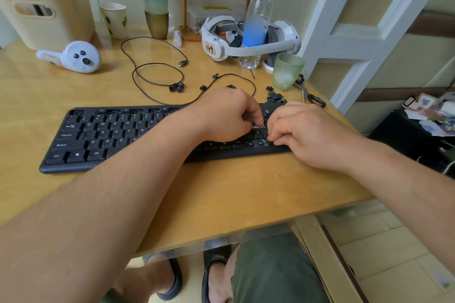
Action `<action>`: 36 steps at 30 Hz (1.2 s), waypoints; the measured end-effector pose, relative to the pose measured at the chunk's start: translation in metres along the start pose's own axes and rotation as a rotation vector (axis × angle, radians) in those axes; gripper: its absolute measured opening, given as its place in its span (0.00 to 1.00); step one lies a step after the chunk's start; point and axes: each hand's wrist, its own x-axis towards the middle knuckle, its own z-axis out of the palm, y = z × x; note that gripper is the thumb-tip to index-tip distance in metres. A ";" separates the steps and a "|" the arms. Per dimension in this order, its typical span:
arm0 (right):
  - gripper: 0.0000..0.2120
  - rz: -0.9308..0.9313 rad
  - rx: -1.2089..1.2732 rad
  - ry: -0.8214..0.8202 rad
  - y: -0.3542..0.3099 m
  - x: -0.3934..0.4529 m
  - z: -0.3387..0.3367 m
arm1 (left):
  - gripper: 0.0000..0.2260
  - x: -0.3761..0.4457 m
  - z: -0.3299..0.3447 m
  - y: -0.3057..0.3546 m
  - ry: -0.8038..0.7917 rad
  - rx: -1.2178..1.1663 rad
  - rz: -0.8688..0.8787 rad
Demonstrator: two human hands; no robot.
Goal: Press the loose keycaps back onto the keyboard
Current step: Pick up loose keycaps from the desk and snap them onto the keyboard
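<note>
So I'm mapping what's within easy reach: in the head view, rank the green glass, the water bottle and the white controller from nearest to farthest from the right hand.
1. green glass, just behind the right hand, at the table's right edge.
2. water bottle, farther back, inside the headset strap.
3. white controller, far across on the left.

One black keyboard (103,135). Two hands over its right end: left hand (221,115), right hand (310,133). Loose keycaps behind it: small cluster (177,87), single (203,87), single (215,76), single (231,86), heap (275,98); exact total unclear. One water bottle (258,15). One green glass (286,71). One paper cup (114,19). One white headset (283,39). One controller (78,56). One beige basket (49,22).
</note>
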 end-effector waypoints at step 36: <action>0.09 0.625 0.241 -0.184 -0.007 0.028 -0.018 | 0.13 0.000 0.000 -0.001 0.040 0.024 -0.003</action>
